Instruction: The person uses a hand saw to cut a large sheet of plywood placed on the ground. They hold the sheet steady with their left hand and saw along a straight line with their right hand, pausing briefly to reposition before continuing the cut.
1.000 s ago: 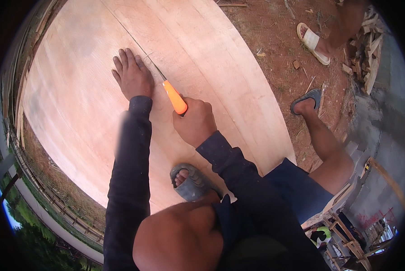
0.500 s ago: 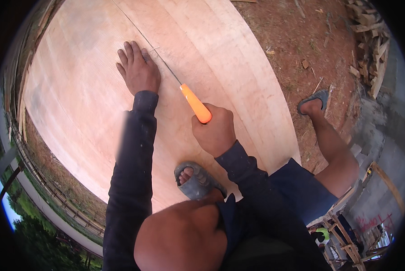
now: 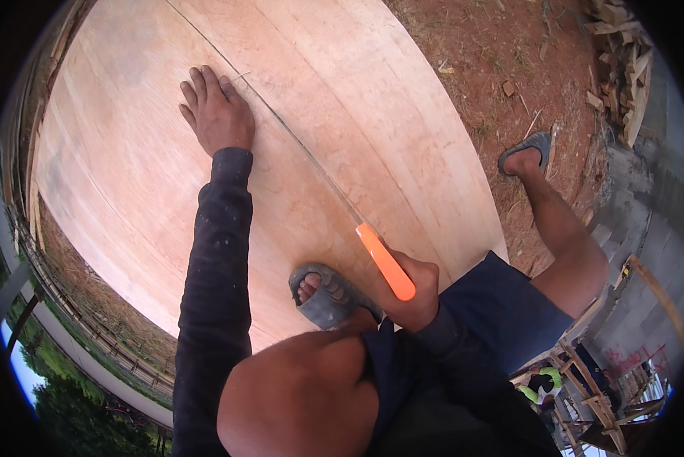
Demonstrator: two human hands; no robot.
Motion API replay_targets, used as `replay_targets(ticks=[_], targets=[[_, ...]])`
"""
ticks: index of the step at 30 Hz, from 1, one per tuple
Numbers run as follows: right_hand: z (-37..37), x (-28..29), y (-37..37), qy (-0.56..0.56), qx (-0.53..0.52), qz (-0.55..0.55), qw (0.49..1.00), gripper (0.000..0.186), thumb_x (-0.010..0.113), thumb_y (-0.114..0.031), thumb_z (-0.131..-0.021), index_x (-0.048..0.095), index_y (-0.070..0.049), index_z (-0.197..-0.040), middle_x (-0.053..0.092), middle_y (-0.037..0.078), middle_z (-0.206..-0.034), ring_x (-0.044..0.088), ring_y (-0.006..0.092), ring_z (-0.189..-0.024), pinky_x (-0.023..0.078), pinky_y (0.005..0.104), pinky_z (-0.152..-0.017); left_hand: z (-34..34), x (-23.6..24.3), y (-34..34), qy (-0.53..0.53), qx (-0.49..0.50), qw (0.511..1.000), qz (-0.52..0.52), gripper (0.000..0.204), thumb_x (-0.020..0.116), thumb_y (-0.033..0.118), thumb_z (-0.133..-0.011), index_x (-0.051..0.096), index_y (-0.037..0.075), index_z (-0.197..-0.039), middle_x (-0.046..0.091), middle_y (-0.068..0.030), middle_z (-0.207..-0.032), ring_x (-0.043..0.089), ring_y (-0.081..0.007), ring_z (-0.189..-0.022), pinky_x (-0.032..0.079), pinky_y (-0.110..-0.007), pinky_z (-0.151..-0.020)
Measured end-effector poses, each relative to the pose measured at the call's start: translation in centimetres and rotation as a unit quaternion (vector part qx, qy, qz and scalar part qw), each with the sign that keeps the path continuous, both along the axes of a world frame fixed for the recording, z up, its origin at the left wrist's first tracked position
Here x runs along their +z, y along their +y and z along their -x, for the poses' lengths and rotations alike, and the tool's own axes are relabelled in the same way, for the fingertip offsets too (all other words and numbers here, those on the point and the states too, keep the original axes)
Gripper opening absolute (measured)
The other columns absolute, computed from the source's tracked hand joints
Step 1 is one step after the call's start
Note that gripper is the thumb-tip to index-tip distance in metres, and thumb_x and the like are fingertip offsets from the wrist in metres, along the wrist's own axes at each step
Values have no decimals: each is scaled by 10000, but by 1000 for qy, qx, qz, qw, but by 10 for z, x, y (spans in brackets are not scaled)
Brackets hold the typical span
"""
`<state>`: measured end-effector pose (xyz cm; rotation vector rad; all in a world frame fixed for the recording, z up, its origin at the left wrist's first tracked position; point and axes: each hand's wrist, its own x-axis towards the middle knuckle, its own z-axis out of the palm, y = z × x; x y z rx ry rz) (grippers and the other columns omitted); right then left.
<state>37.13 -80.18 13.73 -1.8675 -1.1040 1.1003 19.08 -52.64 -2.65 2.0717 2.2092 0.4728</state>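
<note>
1. A large plywood sheet (image 3: 128, 175), pale and bowed by the lens, is laid flat on red dirt ground (image 3: 509, 68); most of the upper and left frame is filled by it.
2. The left hand (image 3: 216, 114) is pressed flat on the sheet, palm down, fingers spread & pointing up-frame. Nothing is gripped by it; it is open, w/ the arm in a dark long sleeve stretched out behind it.
3. The right hand (image 3: 414, 293) is closed round the orange handle (image 3: 386, 261) of a handsaw, low in frame, near the sheet's nearer edge.
4. The saw blade (image 3: 296, 145) is seen as a thin dark line running up-left from the handle across the sheet, passing just beside the left hand's fingers on their right side. Whether the blade tip is touched by the fingers can't be told.
5. A foot in a grey sandal (image 3: 323, 293) is planted on the sheet, just left of the right hand & handle.
6. The other foot, in a dark flip-flop (image 3: 528, 148), is set on the dirt to the right, off the sheet, well apart from the saw.
7. Wood scraps (image 3: 624, 76) are piled at upper right; a wooden frame (image 3: 586, 388) is seen at lower right.
</note>
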Motion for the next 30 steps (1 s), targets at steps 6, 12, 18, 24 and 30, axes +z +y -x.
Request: replay_targets(ticks=[6, 12, 18, 24, 30], targets=[[21, -47, 81, -1, 9, -2, 1000, 225, 640, -2, -810, 684, 72, -1018, 567, 184, -626, 584, 188, -507, 465, 320, -534, -6, -2, 4, -2, -19, 1000, -7, 546, 307, 380, -1073, 393, 73, -1516, 312, -99, -1616, 217, -321, -1511, 145, -472, -1233], [-33, 49, -90, -89, 102, 8, 991, 379, 682, 55, -777, 688, 50, -1155, 703, 187, -836, 725, 283, -692, 580, 322, -639, 7, -1, 0, -6, -2, 1000, -3, 546, 292, 378, -1078, 374, 76, -1526, 298, -93, -1623, 197, -310, -1518, 122, -461, -1240], [-4, -15, 12, -4, 6, -11, 1000, 248, 648, 31, -804, 701, 55, -1046, 643, 201, -712, 668, 295, -582, 522, 323, -563, -3, 1, -2, -3, -8, 1000, 11, 544, 287, 375, -1081, 364, 75, -1529, 295, -98, -1623, 184, -305, -1522, 123, -462, -1241], [19, -52, 86, 7, 35, 66, 997, 231, 671, -120, -817, 685, -15, -1022, 662, 228, -780, 661, 415, -717, 540, 468, -660, -4, -1, 2, 7, -21, 1000, 16, 537, 287, 364, -1083, 371, 68, -1523, 302, -106, -1619, 192, -321, -1517, 144, -490, -1232], [-37, 49, -102, -71, 63, 6, 995, 348, 651, 61, -740, 692, 67, -1086, 680, 187, -767, 713, 304, -663, 568, 328, -606, 1, 2, 1, 8, -10, 1000, 8, 544, 284, 372, -1083, 375, 60, -1519, 304, -114, -1616, 200, -323, -1514, 139, -478, -1236]])
